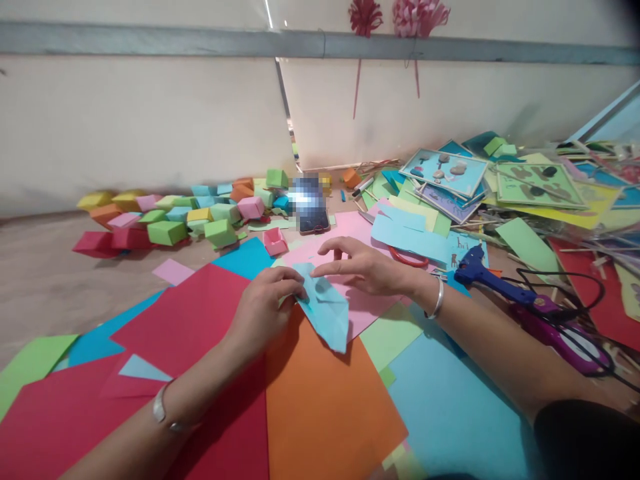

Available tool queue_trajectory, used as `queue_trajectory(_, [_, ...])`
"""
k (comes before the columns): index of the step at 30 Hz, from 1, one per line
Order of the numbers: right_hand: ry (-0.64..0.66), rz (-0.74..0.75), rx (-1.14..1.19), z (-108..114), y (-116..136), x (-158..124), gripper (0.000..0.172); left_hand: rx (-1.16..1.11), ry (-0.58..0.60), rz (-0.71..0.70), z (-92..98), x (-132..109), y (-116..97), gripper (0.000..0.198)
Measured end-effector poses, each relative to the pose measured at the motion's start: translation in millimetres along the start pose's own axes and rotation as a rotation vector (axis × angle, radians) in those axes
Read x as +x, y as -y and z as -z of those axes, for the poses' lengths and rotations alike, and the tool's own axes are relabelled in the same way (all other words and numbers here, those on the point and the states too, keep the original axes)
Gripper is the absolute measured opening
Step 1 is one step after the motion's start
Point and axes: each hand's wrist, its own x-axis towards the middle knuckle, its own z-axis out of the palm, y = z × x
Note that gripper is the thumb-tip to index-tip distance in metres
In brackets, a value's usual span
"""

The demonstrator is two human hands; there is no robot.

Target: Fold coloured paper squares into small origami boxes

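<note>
A light blue piece of folded paper (327, 307), creased and pointed at its near end, is between my hands above the orange sheet (325, 400). My left hand (273, 303) pinches its left edge with thumb and fingers. My right hand (363, 267) is over the paper's far right side, fingers apart, with the index fingertip at or just above its upper edge. Under and around the paper lie a pink sheet (367, 307) and a red sheet (190, 313). Just beyond my left hand sits a small open pink paper box (275, 241).
Several folded paper cubes (167, 232) are heaped at the back left, beside a phone (314, 220). At right lie a blue glue gun (493, 280) with a black cord, red-handled scissors (407, 259) partly under paper, and picture cards (445, 172). A wall (150, 120) stands behind.
</note>
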Motion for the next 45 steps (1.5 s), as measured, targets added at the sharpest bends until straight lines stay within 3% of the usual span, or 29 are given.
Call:
queue_trajectory(5, [0.118,-0.049,-0.188,3.7,18.3,9.4,0.029,-0.074,-0.013,0.106,-1.0,0.5,0.2,0.028])
queue_trajectory(8, [0.210,-0.059,-0.279,5.4,23.2,12.5,0.033,-0.186,-0.027,0.113,-1.9,0.9,-0.1,0.024])
queue_trajectory(11, [0.223,-0.045,-0.304,4.9,24.9,12.8,0.035,-0.264,-0.006,0.099,-3.7,2.4,1.5,0.023])
queue_trajectory(14, [0.298,-0.039,-0.350,3.3,27.2,12.7,0.028,-0.261,0.021,0.109,-3.2,4.8,2.3,0.028])
queue_trajectory(19, [0.465,-0.136,-0.363,-2.3,30.5,13.0,0.021,-0.093,-0.125,0.172,7.8,1.6,-15.2,0.029])
queue_trajectory(21, [0.466,-0.179,-0.349,-4.8,31.0,13.3,0.023,-0.024,-0.063,0.151,11.3,-3.1,-26.6,0.028])
queue_trajectory(24, [0.479,-0.249,-0.371,-6.6,32.8,15.6,0.027,0.091,0.149,0.155,10.4,-8.5,-37.4,0.028])
queue_trajectory(27, [0.504,-0.358,-0.391,-6.1,35.0,18.5,0.025,0.212,0.367,0.262,5.1,-8.8,-37.3,0.027])
queue_trajectory(29, [0.483,-0.470,-0.380,-5.1,34.4,18.5,0.022,0.261,0.438,0.339,2.1,-7.4,-34.6,0.024])
queue_trajectory(34, [0.439,-0.649,-0.264,-3.1,28.7,12.8,0.022,0.330,0.492,0.401,0.9,-4.5,-33.9,0.019])
queue_trajectory(41, [0.392,-0.611,-0.338,-8.1,35.3,14.4,0.040,0.345,0.510,0.460,4.1,2.1,-44.4,0.024])
queue_trajectory(45, [0.405,-0.634,-0.359,-7.9,37.9,16.2,0.041,0.382,0.504,0.445,3.5,0.2,-42.6,0.018])
